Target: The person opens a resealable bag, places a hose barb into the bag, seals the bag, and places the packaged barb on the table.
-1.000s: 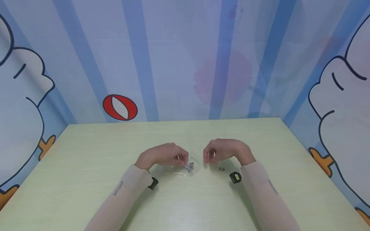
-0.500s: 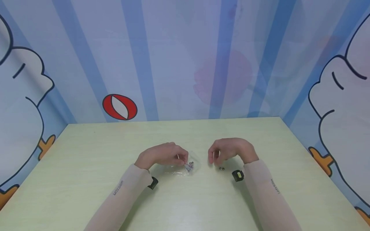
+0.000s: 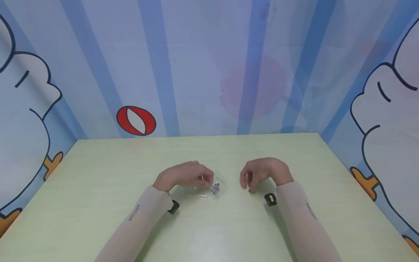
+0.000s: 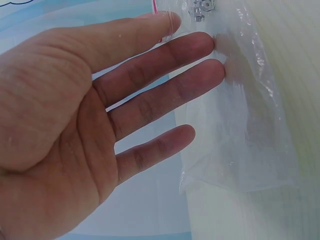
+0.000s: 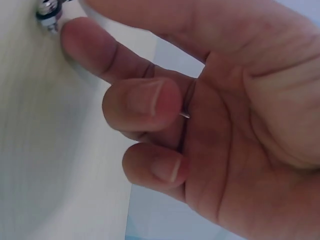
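Left hand (image 3: 187, 175) pinches the edge of the clear plastic bag (image 4: 265, 150), three fingers reaching out along it; bag rests on the bench (image 3: 65, 218), bagged metal pieces (image 3: 215, 189) just beside the thumb. Right hand (image 3: 264, 170) half closed at the loose metal parts (image 5: 49, 14), also on the bench — can't tell if any fingertip touches them. Metal sliver (image 5: 185, 115) shows between a curled finger and the palm, seemingly held there. For a clean pickup: pinch with thumb and index tips only, lower fingers curled firmly so the sliver doesn't drop, bag edge steady — a tug could spill its contents.
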Demonstrator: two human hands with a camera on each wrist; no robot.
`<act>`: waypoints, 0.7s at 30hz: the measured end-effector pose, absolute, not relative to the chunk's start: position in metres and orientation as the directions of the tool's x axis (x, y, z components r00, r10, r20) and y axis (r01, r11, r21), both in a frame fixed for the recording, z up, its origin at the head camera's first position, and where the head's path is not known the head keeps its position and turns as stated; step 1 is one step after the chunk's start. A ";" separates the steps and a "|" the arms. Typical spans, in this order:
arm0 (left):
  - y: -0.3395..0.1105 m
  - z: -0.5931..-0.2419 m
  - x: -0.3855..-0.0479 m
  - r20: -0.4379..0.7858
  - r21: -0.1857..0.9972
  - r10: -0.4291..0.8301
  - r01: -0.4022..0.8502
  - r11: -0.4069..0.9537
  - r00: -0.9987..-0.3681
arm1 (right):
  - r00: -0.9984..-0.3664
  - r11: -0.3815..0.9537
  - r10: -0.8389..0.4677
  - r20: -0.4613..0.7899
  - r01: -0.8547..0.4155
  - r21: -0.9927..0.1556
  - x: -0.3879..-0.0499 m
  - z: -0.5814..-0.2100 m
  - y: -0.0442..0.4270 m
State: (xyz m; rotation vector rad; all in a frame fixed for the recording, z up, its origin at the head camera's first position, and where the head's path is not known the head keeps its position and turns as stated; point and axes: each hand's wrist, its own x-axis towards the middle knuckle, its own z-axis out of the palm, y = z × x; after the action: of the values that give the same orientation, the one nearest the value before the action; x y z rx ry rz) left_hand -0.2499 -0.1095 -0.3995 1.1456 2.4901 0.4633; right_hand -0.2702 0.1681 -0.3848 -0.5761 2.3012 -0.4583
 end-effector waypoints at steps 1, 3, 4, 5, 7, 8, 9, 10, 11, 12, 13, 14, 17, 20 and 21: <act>-0.109 -0.399 -0.250 -0.184 0.435 0.774 0.656 0.617 -0.606 | -0.650 0.841 -0.520 -0.555 -0.276 -0.465 -0.270 -0.386 0.168; -0.109 -0.399 -0.250 -0.183 0.435 0.775 0.657 0.616 -0.605 | -0.656 0.849 -0.512 -0.555 -0.286 -0.445 -0.269 -0.387 0.166; -0.109 -0.399 -0.250 -0.183 0.435 0.774 0.656 0.617 -0.606 | -0.659 0.852 -0.508 -0.554 -0.292 -0.434 -0.269 -0.388 0.165; -0.109 -0.399 -0.250 -0.184 0.436 0.773 0.655 0.617 -0.607 | -0.662 0.855 -0.505 -0.554 -0.298 -0.424 -0.268 -0.388 0.164; -0.109 -0.399 -0.250 -0.186 0.436 0.772 0.653 0.620 -0.608 | -0.668 0.860 -0.500 -0.551 -0.312 -0.404 -0.267 -0.389 0.161; -0.109 -0.399 -0.250 -0.187 0.436 0.770 0.651 0.621 -0.610 | -0.672 0.863 -0.496 -0.549 -0.313 -0.397 -0.267 -0.389 0.160; -0.109 -0.399 -0.250 -0.188 0.436 0.769 0.650 0.622 -0.611 | -0.674 0.864 -0.495 -0.548 -0.316 -0.393 -0.267 -0.389 0.160; -0.109 -0.399 -0.250 -0.189 0.436 0.768 0.649 0.624 -0.611 | -0.676 0.865 -0.493 -0.547 -0.317 -0.388 -0.266 -0.390 0.159; -0.109 -0.399 -0.250 -0.189 0.437 0.768 0.648 0.624 -0.612 | -0.678 0.867 -0.491 -0.547 -0.318 -0.383 -0.267 -0.390 0.158; -0.109 -0.399 -0.250 -0.190 0.439 0.767 0.646 0.625 -0.613 | -0.678 0.867 -0.492 -0.546 -0.321 -0.381 -0.266 -0.391 0.158; -0.109 -0.399 -0.250 -0.190 0.440 0.767 0.645 0.625 -0.614 | -0.678 0.866 -0.492 -0.545 -0.320 -0.384 -0.266 -0.391 0.157; -0.109 -0.399 -0.250 -0.190 0.442 0.766 0.644 0.625 -0.613 | -0.676 0.865 -0.495 -0.546 -0.319 -0.388 -0.266 -0.391 0.156; -0.109 -0.399 -0.250 -0.189 0.443 0.766 0.642 0.625 -0.615 | -0.670 0.858 -0.505 -0.543 -0.320 -0.403 -0.266 -0.392 0.155; -0.109 -0.398 -0.250 -0.187 0.443 0.767 0.644 0.624 -0.614 | -0.662 0.848 -0.519 -0.540 -0.323 -0.420 -0.265 -0.392 0.153; -0.109 -0.398 -0.250 -0.186 0.443 0.767 0.644 0.624 -0.614 | -0.659 0.845 -0.525 -0.538 -0.326 -0.424 -0.265 -0.393 0.152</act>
State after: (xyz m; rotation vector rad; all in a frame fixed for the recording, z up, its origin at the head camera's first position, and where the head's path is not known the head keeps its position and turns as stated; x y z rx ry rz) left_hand -0.2500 -0.1088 -0.3983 1.1282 2.4914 0.4754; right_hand -0.2650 0.1518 -0.3930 -0.6163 2.3421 -0.3827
